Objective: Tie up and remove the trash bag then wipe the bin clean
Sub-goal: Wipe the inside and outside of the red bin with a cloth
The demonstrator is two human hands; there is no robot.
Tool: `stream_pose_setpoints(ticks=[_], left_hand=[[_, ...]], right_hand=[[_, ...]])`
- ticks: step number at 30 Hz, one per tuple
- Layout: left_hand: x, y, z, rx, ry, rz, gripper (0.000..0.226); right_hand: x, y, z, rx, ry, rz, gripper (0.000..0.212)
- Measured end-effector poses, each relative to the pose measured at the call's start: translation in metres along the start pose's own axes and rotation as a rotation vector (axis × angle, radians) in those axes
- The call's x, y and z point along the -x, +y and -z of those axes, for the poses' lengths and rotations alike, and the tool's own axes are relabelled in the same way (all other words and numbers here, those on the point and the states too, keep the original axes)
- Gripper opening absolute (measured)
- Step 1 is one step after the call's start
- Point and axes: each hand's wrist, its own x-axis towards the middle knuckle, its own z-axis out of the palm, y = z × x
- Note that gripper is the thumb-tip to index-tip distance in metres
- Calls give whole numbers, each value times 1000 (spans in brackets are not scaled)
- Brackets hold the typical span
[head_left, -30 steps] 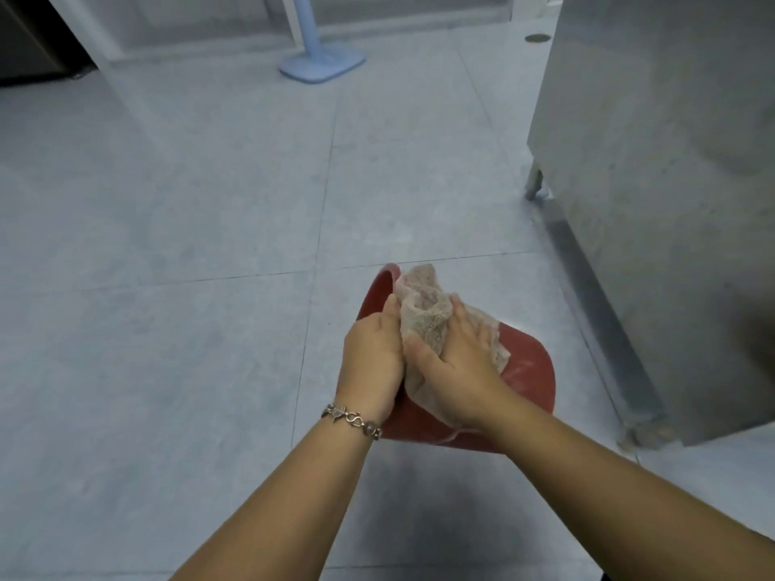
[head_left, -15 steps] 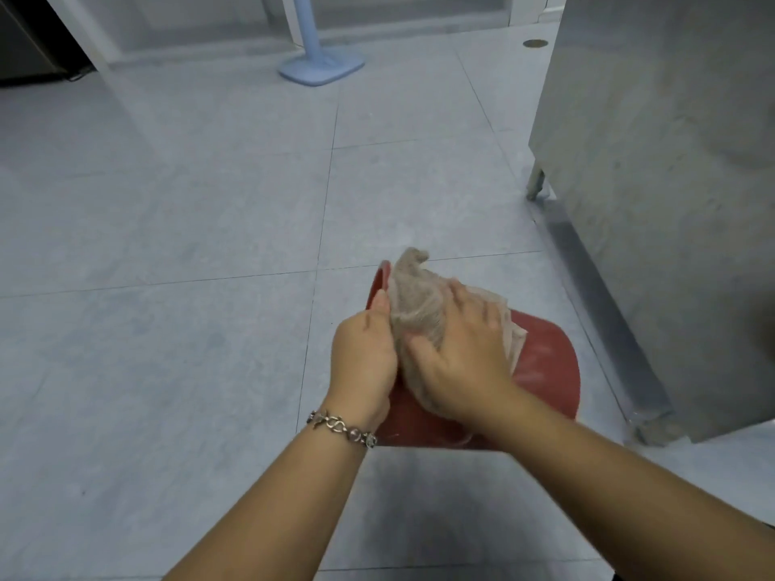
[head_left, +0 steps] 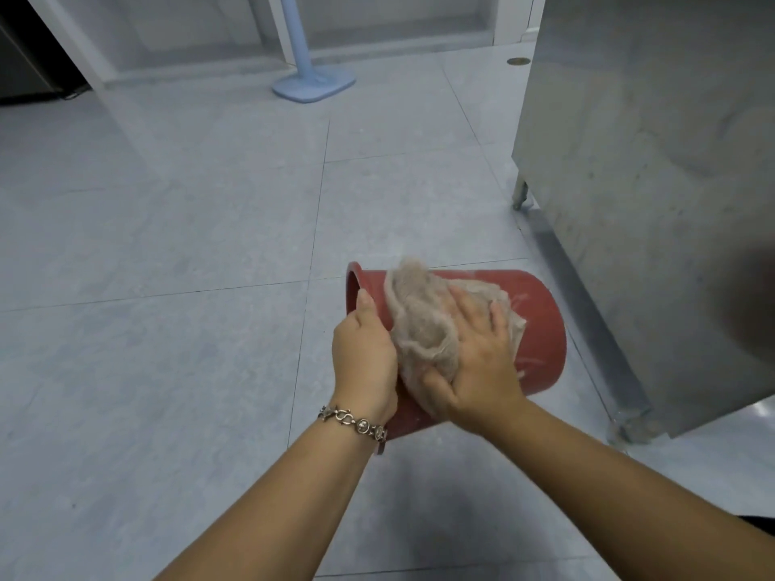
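The tiled floor (head_left: 167,245) fills most of the frame, with a steel cabinet (head_left: 654,182) taking up the right side and a pale blue mop base (head_left: 314,83) standing at the upper centre. Just below the middle of the frame you hold the red bin (head_left: 541,329) tipped on its side, its rim to the left and its closed bottom toward the cabinet; no trash bag shows anywhere, so judge the tying and removal as done and the wiping as the step in hand. The beige cloth (head_left: 419,325) lies bunched over the bin's outer wall, near the rim. Your left hand (head_left: 365,350) sits at the rim with its grip curled around the edge, thumb up along the lip, steadying the bin. Your right hand (head_left: 474,362) lies flat on the cloth with its grip spread, fingers splayed and pressing the fabric against the red wall rather than pinching it. A bracelet (head_left: 356,423) circles your left wrist. Pale scuffs show on the wall toward the bottom end, right of the cloth, so the next move likely calls for sweeping the cloth that way, while your left hand turns the bin to bring unwiped wall up. The inside is hidden from here, so whether it is clean cannot be told.
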Motion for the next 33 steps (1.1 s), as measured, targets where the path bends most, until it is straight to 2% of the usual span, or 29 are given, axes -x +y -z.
stream_pose_setpoints(ticks=[2, 4, 5, 7, 9, 11, 13, 15, 17, 20, 22, 23, 25, 26, 28, 29, 30, 33], left_hand=[[-1, 2, 1, -56, 30, -84, 62], [0, 2, 4, -99, 12, -138, 65], [1, 1, 6, -120, -2, -170, 64], [3, 0, 6, -183, -28, -237, 62], [3, 0, 4, -234, -41, -293, 61], [5, -2, -1, -268, -57, -350, 59], [9, -7, -8, -256, -79, -343, 55], [16, -8, -14, -217, -94, -305, 54], [20, -7, -12, -259, -107, -401, 55], [27, -5, -2, -343, -185, -567, 51], [30, -6, 5, -363, -204, -583, 51], [29, -7, 8, -364, -193, -553, 53], [23, -6, 12, -316, -145, -428, 55], [19, -5, 13, -276, -121, -366, 56], [14, 0, 13, -153, -91, -290, 54], [11, 4, 12, -90, -78, -267, 52], [7, 8, 13, -37, -68, -230, 51], [-5, 18, 17, 135, -62, -38, 48]], right_hand=[[-12, 22, 7, -24, 73, -269, 74], [-23, 50, 18, -59, 53, -597, 67], [-26, 61, 24, -104, 26, -705, 58], [-30, 66, 29, -135, -9, -786, 44], [-32, 51, 27, -48, 30, -704, 42], [-34, 15, 21, -103, 56, -481, 46], [-33, -12, 13, -147, -31, -262, 56], [-38, -11, 15, -86, -121, -177, 64], [-46, 17, 24, -94, -150, -340, 65], [-51, 70, 49, -283, -319, -859, 63], [-41, 84, 56, -390, -384, -988, 53], [-38, 83, 54, -366, -414, -975, 52], [-40, 69, 48, -204, -415, -820, 60], [-42, 54, 43, -126, -378, -694, 64], [-42, 14, 32, -80, -249, -337, 50], [-38, -7, 26, -59, -228, -150, 45], [-31, -24, 20, -27, -252, 2, 52], [-11, -34, 11, 29, -277, 221, 66]])
